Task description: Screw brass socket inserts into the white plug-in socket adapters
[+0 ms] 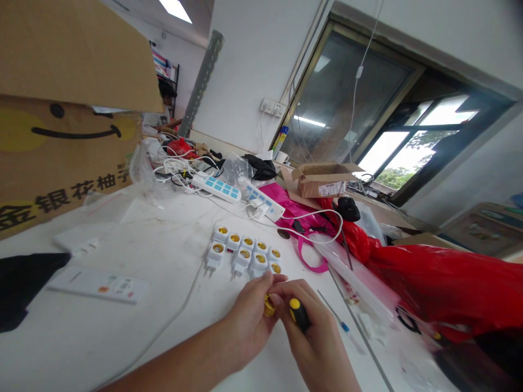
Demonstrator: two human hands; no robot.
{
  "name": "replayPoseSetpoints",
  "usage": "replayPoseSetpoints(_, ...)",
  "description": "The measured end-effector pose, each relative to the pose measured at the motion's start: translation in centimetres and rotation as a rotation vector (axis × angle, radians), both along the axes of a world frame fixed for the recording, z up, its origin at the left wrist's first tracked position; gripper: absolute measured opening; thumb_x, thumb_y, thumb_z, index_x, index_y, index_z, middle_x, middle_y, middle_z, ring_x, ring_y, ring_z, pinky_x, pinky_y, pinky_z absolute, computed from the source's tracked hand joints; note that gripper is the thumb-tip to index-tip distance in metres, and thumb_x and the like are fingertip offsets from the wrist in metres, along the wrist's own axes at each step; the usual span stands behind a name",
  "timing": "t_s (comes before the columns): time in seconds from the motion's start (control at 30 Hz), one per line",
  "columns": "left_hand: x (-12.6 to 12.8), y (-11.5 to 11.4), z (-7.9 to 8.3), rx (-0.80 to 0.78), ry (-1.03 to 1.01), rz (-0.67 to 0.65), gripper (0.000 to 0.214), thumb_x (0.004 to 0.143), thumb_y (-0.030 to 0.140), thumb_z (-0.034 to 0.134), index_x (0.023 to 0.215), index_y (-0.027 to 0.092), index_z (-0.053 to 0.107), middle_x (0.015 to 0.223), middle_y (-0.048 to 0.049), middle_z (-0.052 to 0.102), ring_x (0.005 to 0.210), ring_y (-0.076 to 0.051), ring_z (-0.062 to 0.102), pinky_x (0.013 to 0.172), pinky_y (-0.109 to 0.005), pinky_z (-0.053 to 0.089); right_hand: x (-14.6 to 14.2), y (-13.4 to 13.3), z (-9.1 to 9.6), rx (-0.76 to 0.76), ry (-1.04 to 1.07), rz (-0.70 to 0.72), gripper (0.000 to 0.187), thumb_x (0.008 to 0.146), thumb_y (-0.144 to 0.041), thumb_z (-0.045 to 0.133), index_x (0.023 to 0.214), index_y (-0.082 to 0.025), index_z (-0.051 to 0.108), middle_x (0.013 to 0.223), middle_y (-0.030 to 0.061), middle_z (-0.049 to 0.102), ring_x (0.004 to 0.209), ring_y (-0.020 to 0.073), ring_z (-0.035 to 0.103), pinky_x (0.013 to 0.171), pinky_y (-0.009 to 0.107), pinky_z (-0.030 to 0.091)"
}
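My left hand [247, 321] is closed on a small yellow part [268, 306], probably a lamp-socket piece, low in the middle of the view. My right hand [314, 337] grips a screwdriver with a black and yellow handle [298, 314], held against that part. Just beyond my fingers, several white plug adapters with yellow sockets [245, 255] lie in a cluster on the white table [171, 234].
A large cardboard box [61, 147] stands at the left. Two white power strips [216, 188] and tangled cables lie further back. A pink bag [286, 209], a red plastic bag [441, 283] and a small open carton [322, 182] crowd the right. A flat white packet [98, 284] lies left. Another person sits far back.
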State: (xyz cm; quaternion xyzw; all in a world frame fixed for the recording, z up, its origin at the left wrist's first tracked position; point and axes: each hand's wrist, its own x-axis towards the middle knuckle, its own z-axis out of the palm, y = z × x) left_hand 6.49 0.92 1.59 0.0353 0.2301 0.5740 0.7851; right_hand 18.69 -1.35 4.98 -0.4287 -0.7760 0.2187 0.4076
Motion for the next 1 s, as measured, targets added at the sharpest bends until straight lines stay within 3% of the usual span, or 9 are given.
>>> replayPoseSetpoints(0.13,-0.1,0.0,0.3,0.018,0.007,-0.012,0.027,0.11,0.022,0.061,0.096,0.008,0.08,0.102,-0.0149,0.078,0.087,-0.019,0.074,0.08,-0.028,0.058,0.1,0.3,-0.3,-0.006,0.011,-0.032,0.018,0.107,-0.035,0.067,0.103,-0.025,0.08,0.106,0.0091,0.077,0.097,0.0247,0.074,0.087,0.03,0.058)
replayPoseSetpoints(0.3,-0.2,-0.3,1.0,0.017,0.023,-0.039,0.035,0.113,0.02,0.053,0.093,0.008,0.08,0.093,-0.0133,0.078,0.083,-0.019,0.074,0.081,-0.031,0.059,0.7,0.7,-0.7,-0.075,-0.046,-0.043,0.014,0.107,-0.035,0.067,0.108,-0.025,0.077,0.108,0.0071,0.077,0.098,0.023,0.073,0.088,0.029,0.057)
replayPoseSetpoints(0.67,-0.1,-0.5,1.6,-0.006,0.032,-0.017,0.032,0.11,0.013,0.055,0.088,0.01,0.078,0.089,-0.0115,0.079,0.081,-0.018,0.075,0.08,-0.029,0.057,0.8,0.8,-0.1,-0.171,-0.058,-0.052,0.017,0.104,-0.038,0.07,0.107,-0.023,0.077,0.107,0.0074,0.08,0.098,0.0238,0.075,0.087,0.029,0.058)
replayPoseSetpoints(1.0,-0.5,-0.1,1.6,-0.073,0.022,-0.07,0.029,0.113,0.024,0.053,0.104,0.008,0.076,0.096,-0.013,0.078,0.085,-0.02,0.075,0.085,-0.032,0.059,0.7,1.0,-0.5,-0.233,-0.049,-0.068,0.025,0.105,-0.046,0.07,0.111,-0.022,0.077,0.107,0.007,0.082,0.092,0.0231,0.075,0.085,0.029,0.057)
